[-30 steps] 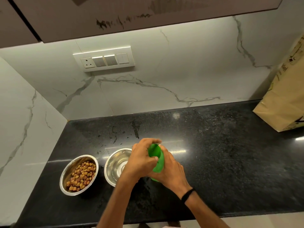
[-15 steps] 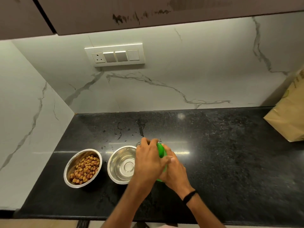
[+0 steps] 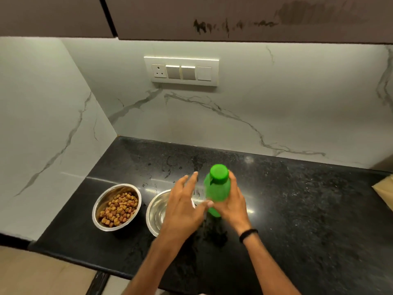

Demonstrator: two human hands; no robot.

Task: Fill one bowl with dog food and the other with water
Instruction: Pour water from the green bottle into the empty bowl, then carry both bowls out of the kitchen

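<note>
Two steel bowls sit on the black counter (image 3: 297, 209). The left bowl (image 3: 100, 211) holds brown dog food (image 3: 119, 209). The right bowl (image 3: 155, 211) shows a bare shiny inside and is partly covered by my left hand. A green bottle (image 3: 217, 188) with its green cap (image 3: 219, 172) on stands upright just right of that bowl. My right hand (image 3: 234, 203) is wrapped around the bottle's body. My left hand (image 3: 182, 205) hovers beside the bottle, fingers spread, holding nothing.
A brown paper bag (image 3: 385, 190) shows at the right edge of the counter. White marble walls stand behind and to the left, with a switch panel (image 3: 181, 71) on the back wall. Cabinets hang overhead. The counter's front edge runs close below my arms.
My left hand has come off the bottle's cap and opened, so the cap now shows. The right hand keeps hold of the bottle. The camera has swung left.
</note>
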